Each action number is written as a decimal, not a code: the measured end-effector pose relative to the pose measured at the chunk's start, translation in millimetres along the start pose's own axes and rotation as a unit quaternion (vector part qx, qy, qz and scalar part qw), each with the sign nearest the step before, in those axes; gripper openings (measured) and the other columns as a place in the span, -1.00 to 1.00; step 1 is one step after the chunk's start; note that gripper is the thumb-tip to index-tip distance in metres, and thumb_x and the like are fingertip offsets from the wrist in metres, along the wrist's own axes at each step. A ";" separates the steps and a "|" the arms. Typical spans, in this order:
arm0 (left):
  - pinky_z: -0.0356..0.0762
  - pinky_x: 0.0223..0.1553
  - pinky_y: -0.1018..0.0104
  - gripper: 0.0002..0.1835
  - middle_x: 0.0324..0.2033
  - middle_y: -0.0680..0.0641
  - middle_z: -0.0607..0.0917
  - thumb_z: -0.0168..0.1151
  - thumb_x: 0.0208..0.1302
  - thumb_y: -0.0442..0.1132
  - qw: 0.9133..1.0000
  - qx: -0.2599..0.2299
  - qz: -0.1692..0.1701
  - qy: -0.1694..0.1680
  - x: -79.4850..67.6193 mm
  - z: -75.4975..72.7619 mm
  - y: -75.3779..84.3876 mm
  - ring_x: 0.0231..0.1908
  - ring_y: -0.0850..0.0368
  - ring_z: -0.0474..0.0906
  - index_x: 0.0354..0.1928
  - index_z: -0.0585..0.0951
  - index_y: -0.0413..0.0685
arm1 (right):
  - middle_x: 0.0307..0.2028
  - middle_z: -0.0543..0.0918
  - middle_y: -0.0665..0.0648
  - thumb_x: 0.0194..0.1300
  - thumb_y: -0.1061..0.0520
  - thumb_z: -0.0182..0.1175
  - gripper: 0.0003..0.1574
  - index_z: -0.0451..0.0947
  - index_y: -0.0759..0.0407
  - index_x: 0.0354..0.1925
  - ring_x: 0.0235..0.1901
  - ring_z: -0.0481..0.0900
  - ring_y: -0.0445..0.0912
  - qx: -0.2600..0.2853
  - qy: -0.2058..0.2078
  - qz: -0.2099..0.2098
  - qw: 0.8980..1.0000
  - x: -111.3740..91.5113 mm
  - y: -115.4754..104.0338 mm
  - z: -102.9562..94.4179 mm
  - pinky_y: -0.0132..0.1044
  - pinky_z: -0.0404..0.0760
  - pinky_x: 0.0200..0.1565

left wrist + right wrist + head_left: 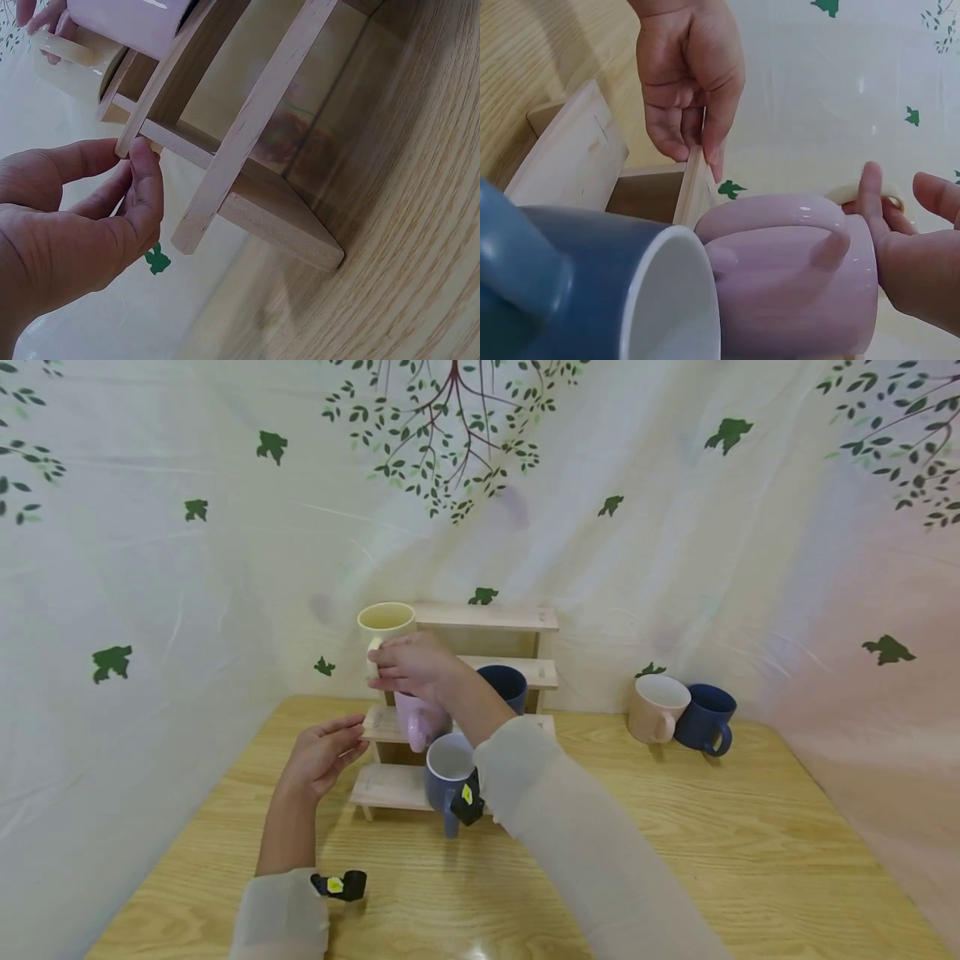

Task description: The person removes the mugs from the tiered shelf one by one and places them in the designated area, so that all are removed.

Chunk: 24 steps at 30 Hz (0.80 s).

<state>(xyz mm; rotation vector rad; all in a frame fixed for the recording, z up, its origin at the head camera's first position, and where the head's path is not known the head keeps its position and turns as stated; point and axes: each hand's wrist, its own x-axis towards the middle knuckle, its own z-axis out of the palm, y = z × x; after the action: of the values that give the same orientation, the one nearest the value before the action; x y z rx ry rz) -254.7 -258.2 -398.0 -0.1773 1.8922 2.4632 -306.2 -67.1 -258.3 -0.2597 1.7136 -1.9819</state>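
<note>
A stepped wooden shelf stands at the back of the table. My left hand pinches the left end of one of its lower boards between thumb and fingers. At the upper left, my right hand holds a pale yellow mug by its handle; whether the mug's base touches a board is hidden. Just below that hand sits a lilac mug. On the bottom step is a grey-blue mug, its handle facing me. A dark navy mug is partly behind my right forearm.
To the right on the wooden table stand a peach mug and a dark blue mug, side by side. A pale cloth printed with leaves hangs behind and around the table.
</note>
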 end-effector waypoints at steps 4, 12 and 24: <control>0.69 0.00 0.40 -0.48 -0.14 0.01 0.64 0.16 0.49 -0.43 1.000 0.001 0.001 0.000 -0.1 -0.6 -0.4 -0.21 0.24 0.64 0.38 0.34 -0.52 | 0.00 0.66 0.39 0.43 0.37 0.22 -0.63 0.53 0.55 0.13 -0.23 0.68 -0.01 0.000 -0.005 -0.007 1.000 -0.9 0.9 2.7 -0.14 0.70 0.11; 0.69 0.00 0.40 -0.47 -0.14 0.01 0.64 0.19 0.47 -0.42 1.000 0.000 0.001 -0.005 -1.0 -0.9 -0.4 -0.20 0.23 0.64 0.39 0.34 -0.53 | -0.19 0.70 0.21 0.40 0.35 0.27 -0.78 0.62 0.45 -0.02 0.01 0.71 0.15 -0.035 0.018 -0.025 0.999 -1.1 5.7 5.2 -0.18 0.69 0.13; 0.68 0.02 0.40 -0.45 -0.10 0.00 0.62 0.16 0.49 -0.41 1.000 0.011 -0.001 -0.002 -1.4 0.3 0.4 -0.19 0.25 0.63 0.41 0.31 -0.51 | -0.15 0.75 0.25 0.42 0.27 0.29 -0.94 0.65 0.29 -0.23 -0.09 0.74 0.09 -0.093 0.052 -0.047 0.993 -3.0 11.4 8.9 -0.15 0.63 0.20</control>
<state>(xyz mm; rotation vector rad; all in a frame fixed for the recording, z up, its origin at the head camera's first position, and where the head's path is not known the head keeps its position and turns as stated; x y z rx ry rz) -253.3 -258.0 -397.3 -0.1728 1.9154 2.4376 -296.8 -74.4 -267.1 -0.3119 1.9914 -1.9328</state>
